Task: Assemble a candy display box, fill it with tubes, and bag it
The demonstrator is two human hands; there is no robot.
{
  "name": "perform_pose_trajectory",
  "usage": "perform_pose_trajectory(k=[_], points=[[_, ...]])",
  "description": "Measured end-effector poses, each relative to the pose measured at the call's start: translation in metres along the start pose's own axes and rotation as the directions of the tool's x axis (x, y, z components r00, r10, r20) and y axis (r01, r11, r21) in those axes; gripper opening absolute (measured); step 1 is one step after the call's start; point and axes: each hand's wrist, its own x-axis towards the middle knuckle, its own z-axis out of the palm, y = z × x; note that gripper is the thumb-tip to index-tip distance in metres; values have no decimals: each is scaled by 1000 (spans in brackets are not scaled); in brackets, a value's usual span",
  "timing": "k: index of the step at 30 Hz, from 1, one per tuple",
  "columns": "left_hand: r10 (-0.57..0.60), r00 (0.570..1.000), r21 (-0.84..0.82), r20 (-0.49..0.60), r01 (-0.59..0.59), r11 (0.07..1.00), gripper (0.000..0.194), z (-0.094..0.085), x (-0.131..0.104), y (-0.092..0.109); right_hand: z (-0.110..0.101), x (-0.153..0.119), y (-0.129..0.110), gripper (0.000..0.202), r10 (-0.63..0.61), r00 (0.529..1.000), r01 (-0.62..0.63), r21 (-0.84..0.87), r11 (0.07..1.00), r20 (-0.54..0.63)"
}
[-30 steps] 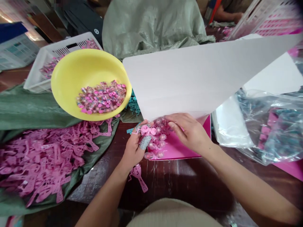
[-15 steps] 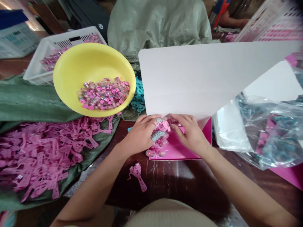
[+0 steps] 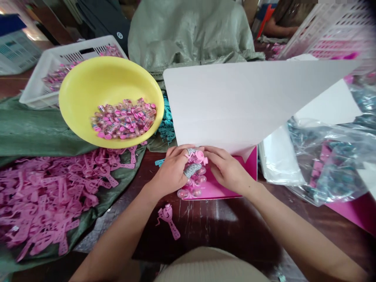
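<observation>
My left hand (image 3: 173,168), with grey wraps on its thumb and index finger, is closed on a pink plastic piece (image 3: 198,157) with a round knob. Close against its right side is my right hand (image 3: 226,168), fingers curled inward; what its fingertips hold is hidden. Below the hands, several pink toys with clear rounded capsules (image 3: 189,192) lie at the left end of an open pink box (image 3: 226,191). The white inner side of its lid (image 3: 223,102) stands up behind. One loose pink plastic part (image 3: 170,221) rests on the dark table, nearer to me.
A yellow basin (image 3: 79,105) holds small clear capsules with pink caps. Pink plastic parts (image 3: 58,196) are heaped on green sacking at left; turquoise parts (image 3: 167,123) lie behind. A white crate (image 3: 32,90), clear plastic bags (image 3: 337,168) and a person's arm (image 3: 276,29) surround the table.
The fingers of my right hand have closed in on the pink piece, and the clear item seen at them is now out of sight. The whole view has shifted slightly.
</observation>
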Motion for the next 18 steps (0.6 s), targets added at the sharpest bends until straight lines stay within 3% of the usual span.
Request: perform_pose_trajectory(k=[6,12,18], points=[[71,997,21,38,-72,997,34,-8,1,6,-2,-13,1,35,130,964,-141,-28,990,-233],[-14,993,124,121,-1,992,48,-9,7,11,9,-12,-3,41,102,956,-159,-191,969,-276],[-68,998,198,14,64,978,28,1,15,18,15,-22,-1,46,59,967,-132,-288,949,-248]])
